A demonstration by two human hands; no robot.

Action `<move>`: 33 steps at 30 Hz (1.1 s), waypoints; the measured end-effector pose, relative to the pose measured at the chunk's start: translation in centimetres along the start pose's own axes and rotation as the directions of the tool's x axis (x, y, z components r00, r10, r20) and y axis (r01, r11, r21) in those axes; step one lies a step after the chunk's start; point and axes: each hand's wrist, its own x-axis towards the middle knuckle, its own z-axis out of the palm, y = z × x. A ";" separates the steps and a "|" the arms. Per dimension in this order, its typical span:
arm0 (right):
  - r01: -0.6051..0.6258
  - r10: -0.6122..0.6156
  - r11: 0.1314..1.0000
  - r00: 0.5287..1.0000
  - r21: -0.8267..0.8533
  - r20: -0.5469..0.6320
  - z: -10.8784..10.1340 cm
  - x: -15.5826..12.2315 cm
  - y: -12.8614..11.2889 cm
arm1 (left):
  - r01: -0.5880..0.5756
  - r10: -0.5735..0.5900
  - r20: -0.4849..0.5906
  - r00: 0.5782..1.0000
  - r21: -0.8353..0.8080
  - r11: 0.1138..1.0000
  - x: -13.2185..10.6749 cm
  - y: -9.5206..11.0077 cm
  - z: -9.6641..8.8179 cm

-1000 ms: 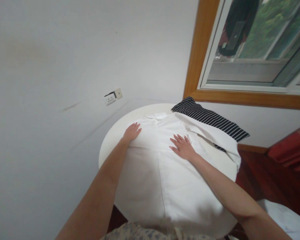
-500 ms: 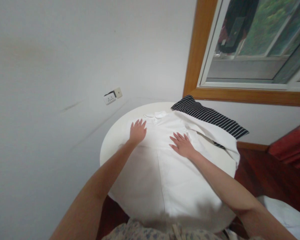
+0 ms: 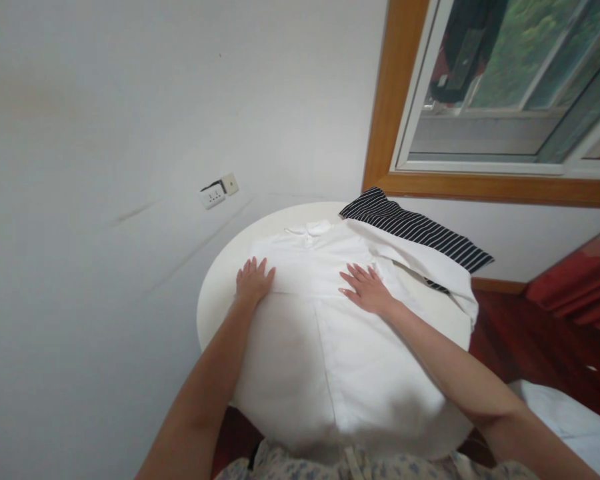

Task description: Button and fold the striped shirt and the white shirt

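Observation:
A white long-sleeved shirt (image 3: pixel 290 360) lies spread over a round white table (image 3: pixel 217 293), its collar toward the wall and its lower part hanging toward me. My left hand (image 3: pixel 254 280) rests flat on the shirt's left edge, fingers outstretched. On the right part of the chest lies my right hand (image 3: pixel 366 288), palm down with fingers spread. One sleeve (image 3: pixel 420 257) stretches out to the right and droops past the table's rim. The other sleeve cannot be seen.
Black-and-white striped cloth (image 3: pixel 415 227) lies at the table's far right, partly under the sleeve. A wall with a power socket (image 3: pixel 213 195) stands behind on the left. At right are a wood-framed window (image 3: pixel 480 183), a red curtain (image 3: pixel 575 287) and white fabric (image 3: pixel 565 420) low down.
My left hand has slid left and toward me across the shirt, from the chest to its left edge. My right hand stays in place. The view has shifted slightly.

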 end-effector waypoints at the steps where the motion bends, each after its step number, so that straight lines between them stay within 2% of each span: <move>1: -0.001 0.001 1.000 1.000 0.003 -0.003 0.0 0.0 0.0 | 0.011 -0.011 -0.008 1.000 0.002 1.000 0.0 0.0 0.1; 5: -0.006 0.007 0.999 1.000 0.046 -0.026 -0.2 -0.1 0.0 | 0.020 -0.020 -0.068 0.998 0.010 1.000 0.0 -0.5 -0.1; 8: -0.013 0.021 0.993 0.997 0.114 -0.073 -1.0 0.1 0.4 | 0.065 -0.063 -0.173 0.983 0.005 0.998 -0.4 -0.8 -0.9; 10: -0.100 0.115 0.989 0.983 0.109 -0.146 -1.9 0.2 1.0 | 0.134 -0.130 -0.238 0.963 0.001 0.991 -0.9 -0.9 -1.6; 12: -0.287 0.291 0.956 0.928 0.052 -0.233 -2.9 0.1 1.8 | 0.207 -0.199 -0.265 0.943 -0.001 0.978 -1.4 -1.0 -2.2; 14: -0.481 0.464 0.877 0.847 -0.002 -0.260 -3.6 -0.2 2.5 | 0.273 -0.266 -0.246 0.932 -0.004 0.962 -1.7 -1.0 -2.5; 17: -0.619 0.612 0.783 0.784 -0.060 -0.104 -3.8 -0.6 3.0 | 0.319 -0.315 -0.153 0.937 0.002 0.948 -1.6 -1.1 -2.6; 20: -0.623 0.628 0.776 0.778 -0.101 0.028 -3.3 -0.7 2.7 | 0.282 -0.281 -0.047 0.959 0.013 0.959 -1.3 -1.2 -2.7; 25: -0.595 0.599 0.791 0.801 -0.139 -0.020 -2.7 -0.2 2.3 | 0.242 -0.242 -0.017 0.970 -0.003 0.970 -1.0 -1.6 -2.8; 30: -0.577 0.593 0.796 0.803 -0.184 0.050 -2.5 0.0 2.7 | 0.260 -0.261 -0.029 0.965 -0.018 0.965 -1.0 -1.9 -2.5; 33: -0.562 0.575 0.808 0.818 -0.175 0.031 -2.7 -0.1 2.5 | 0.264 -0.265 -0.033 0.964 -0.027 0.964 -0.9 -1.9 -2.5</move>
